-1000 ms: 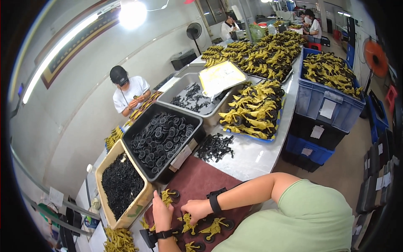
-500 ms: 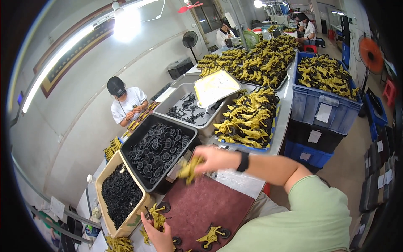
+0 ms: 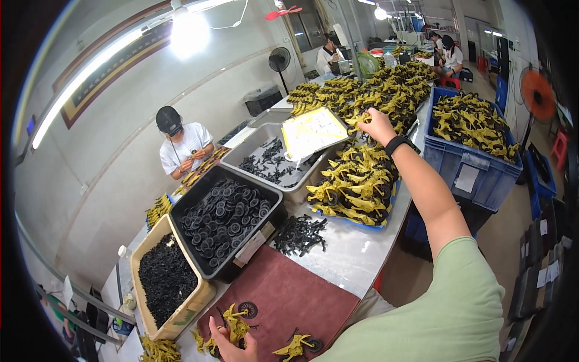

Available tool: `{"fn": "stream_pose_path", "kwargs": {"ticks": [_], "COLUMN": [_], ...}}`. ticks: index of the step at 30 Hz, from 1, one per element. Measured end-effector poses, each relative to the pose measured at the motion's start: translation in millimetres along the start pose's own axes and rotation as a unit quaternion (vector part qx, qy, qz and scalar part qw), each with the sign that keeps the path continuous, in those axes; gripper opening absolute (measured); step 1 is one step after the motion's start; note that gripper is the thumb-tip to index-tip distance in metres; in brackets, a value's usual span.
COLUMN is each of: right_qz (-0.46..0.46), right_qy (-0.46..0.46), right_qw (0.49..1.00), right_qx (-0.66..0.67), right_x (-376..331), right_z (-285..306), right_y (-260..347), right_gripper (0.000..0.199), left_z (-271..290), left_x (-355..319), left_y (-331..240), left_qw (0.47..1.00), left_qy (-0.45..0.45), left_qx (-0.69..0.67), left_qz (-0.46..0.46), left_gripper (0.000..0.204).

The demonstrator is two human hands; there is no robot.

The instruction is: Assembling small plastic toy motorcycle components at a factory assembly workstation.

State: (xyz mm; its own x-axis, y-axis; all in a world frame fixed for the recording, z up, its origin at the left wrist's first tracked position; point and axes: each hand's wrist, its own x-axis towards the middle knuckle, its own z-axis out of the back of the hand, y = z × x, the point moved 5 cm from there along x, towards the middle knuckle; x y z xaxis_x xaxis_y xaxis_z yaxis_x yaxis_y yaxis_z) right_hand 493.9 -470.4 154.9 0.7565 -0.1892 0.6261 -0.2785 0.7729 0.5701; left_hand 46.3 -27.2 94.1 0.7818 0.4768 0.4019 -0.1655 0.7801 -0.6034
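My left hand [image 3: 231, 349] is at the near edge of a dark red mat [image 3: 283, 289], its fingers around a yellow toy motorcycle [image 3: 236, 324] with a black wheel. A second toy motorcycle with black wheels lies on the mat to its right. Stretched far forward, my right hand [image 3: 380, 127] pinches a yellow toy motorcycle [image 3: 363, 118] above the back end of a heaped tray of finished-looking yellow motorcycles [image 3: 353, 187]. Part of that held toy is hidden by my fingers. Small black parts [image 3: 300, 235] lie loose on the table beyond the mat.
A black bin [image 3: 226, 220] of wheels, a cream bin [image 3: 166, 283] of tiny black parts and a grey tub [image 3: 265, 157] with a yellow-and-white tray on it stand along the left. A blue crate [image 3: 467, 142] of motorcycles is at the right. A person in a cap sits across the table.
My right hand has moved from above the mat forward to the far heap, carrying the yellow toy motorcycle. My left hand keeps its motorcycle near the mat's edge, slightly lower in view.
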Motion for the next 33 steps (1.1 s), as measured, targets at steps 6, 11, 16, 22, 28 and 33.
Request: {"fn": "stream_pose_path", "kwargs": {"ticks": [6, 11, 16, 22, 28, 33], "right_qz": [-0.055, -0.06, -0.088, -0.149, -0.159, -0.158], "right_qy": [0.037, 0.062, 0.12, 0.181, 0.168, 0.156], "right_qw": [0.984, 0.966, 0.961, 0.948, 0.948, 0.953], "right_qx": [-0.167, -0.244, -0.235, -0.215, -0.22, -0.208], "right_x": [1, 3, 7, 10, 6, 4], "right_z": [-17, -28, -42, -43, -43, -37], "right_y": [-16, -14, -22, -24, -23, -24], "right_gripper": [0.029, 0.034, 0.034, 0.029, 0.035, 0.037], "left_z": [0, -3, -8, -6, -6, -6], "left_x": [-2, -3, -4, -3, -3, -4], "left_y": [-6, -10, -7, -12, -9, -10], "left_qw": [1.0, 0.999, 0.999, 0.999, 0.998, 0.998], "left_qy": [0.003, 0.035, 0.035, 0.046, 0.053, 0.058], "left_qx": [-0.006, -0.019, 0.018, -0.006, -0.007, -0.006], "left_qz": [-0.026, 0.009, -0.01, 0.011, 0.024, 0.023], "left_gripper": [0.074, 0.074, 0.074, 0.074, 0.073, 0.073]}}
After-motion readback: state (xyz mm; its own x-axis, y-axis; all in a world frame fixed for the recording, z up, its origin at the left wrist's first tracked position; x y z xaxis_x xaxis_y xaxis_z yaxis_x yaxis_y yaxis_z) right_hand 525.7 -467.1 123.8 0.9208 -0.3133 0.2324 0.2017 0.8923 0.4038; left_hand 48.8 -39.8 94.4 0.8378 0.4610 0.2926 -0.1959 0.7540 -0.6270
